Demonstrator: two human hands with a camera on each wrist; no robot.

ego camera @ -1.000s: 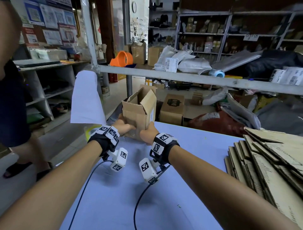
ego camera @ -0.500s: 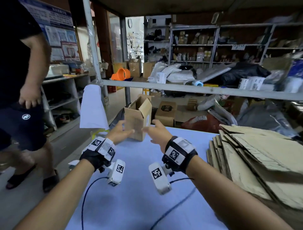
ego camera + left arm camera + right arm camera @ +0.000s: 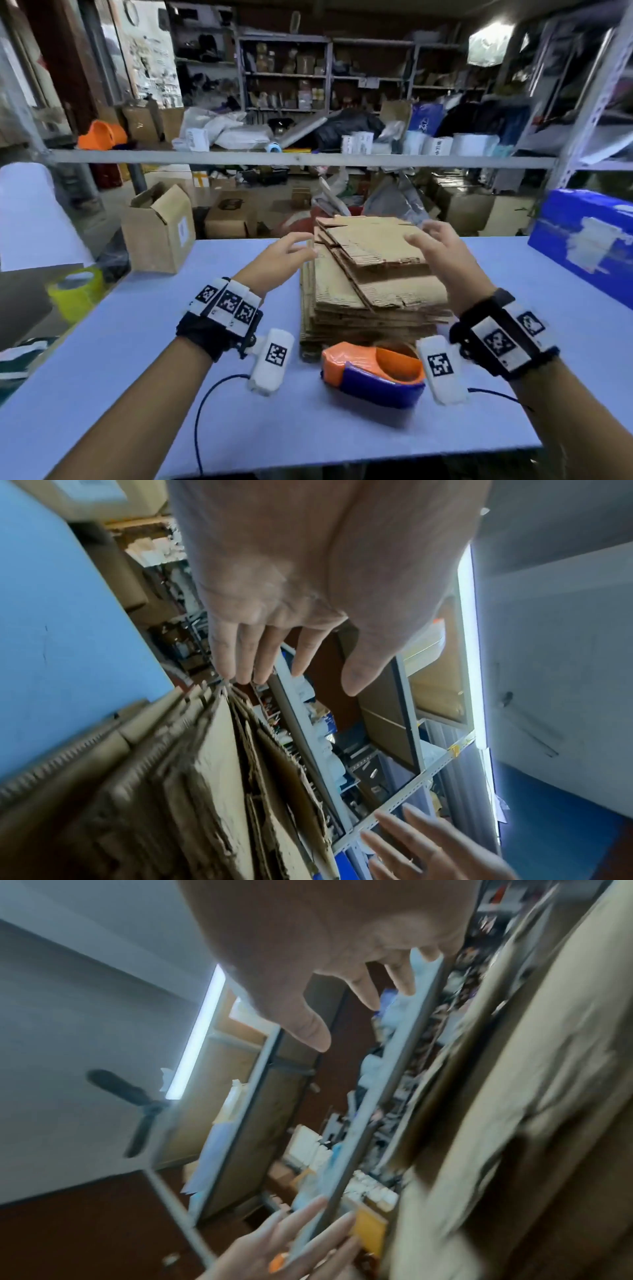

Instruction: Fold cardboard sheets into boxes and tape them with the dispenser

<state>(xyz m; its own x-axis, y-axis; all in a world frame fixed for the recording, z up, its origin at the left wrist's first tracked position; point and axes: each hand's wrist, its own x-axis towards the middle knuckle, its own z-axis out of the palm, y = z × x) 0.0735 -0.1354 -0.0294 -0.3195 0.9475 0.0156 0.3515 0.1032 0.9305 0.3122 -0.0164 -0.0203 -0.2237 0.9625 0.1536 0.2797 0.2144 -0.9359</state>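
Note:
A stack of flat cardboard sheets (image 3: 370,274) lies mid-table on the blue table (image 3: 137,342). My left hand (image 3: 284,250) hovers open at the stack's left edge, fingers spread, holding nothing. My right hand (image 3: 435,243) hovers open over the stack's right top, empty as well. The orange and blue tape dispenser (image 3: 373,373) sits in front of the stack, between my wrists. A folded box (image 3: 159,226) with raised flaps stands at the table's far left corner. In the left wrist view my left hand (image 3: 284,669) reaches toward the sheet edges (image 3: 205,777).
A blue carton (image 3: 582,236) lies at the right end of the table. A yellow tape roll (image 3: 75,291) and a white sheet (image 3: 34,219) are off the left edge. A grey rail (image 3: 308,159) runs across behind the table, with cluttered shelves beyond.
Both hands let go of the folded box, which now stands at the far left. My view and hands swung right to the cardboard stack. The tape dispenser has come into view.

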